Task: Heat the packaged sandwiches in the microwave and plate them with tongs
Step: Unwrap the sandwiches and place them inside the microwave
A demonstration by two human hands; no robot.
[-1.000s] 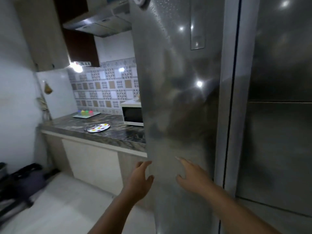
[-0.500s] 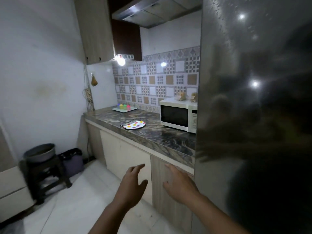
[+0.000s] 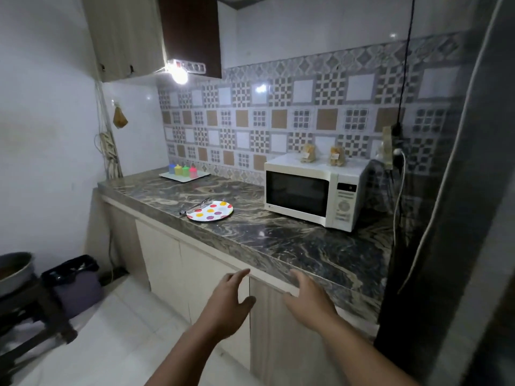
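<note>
Head view looks down along a kitchen counter, taken here from left to right. At the far left, low on the floor, a grey metal basin (image 3: 14,270) sits on a dark wooden stool (image 3: 36,316), with a black-lined bin (image 3: 73,284) just beside it. Above, a small brown bag (image 3: 120,117) hangs on the white wall near a bundle of cables. A dark marbled stone countertop (image 3: 278,240) runs from the far left corner toward the near right, over cream cabinet doors (image 3: 167,263). At its far end a white rectangular tray (image 3: 167,176) carries four small bottles, blue, yellow, green and pink (image 3: 182,170). Nearer, metal tongs (image 3: 195,206) lie on the counter touching the left rim of a round white plate with coloured polka dots (image 3: 220,215). Right of the plate, well apart from it, stands a white microwave with a dark door (image 3: 312,192), shut. On top of it rest two packaged sandwiches in clear wrap (image 3: 308,153), side by side near the patterned tile wall. A bright bulb (image 3: 179,73) glows under the upper cabinets. At the near edge, the left hand (image 3: 230,302) and the right hand (image 3: 310,303) reach forward in front of the cabinet doors, fingers spread and loose, grasping nothing. A dark, shiny refrigerator side (image 3: 446,218) fills the right edge.
</note>
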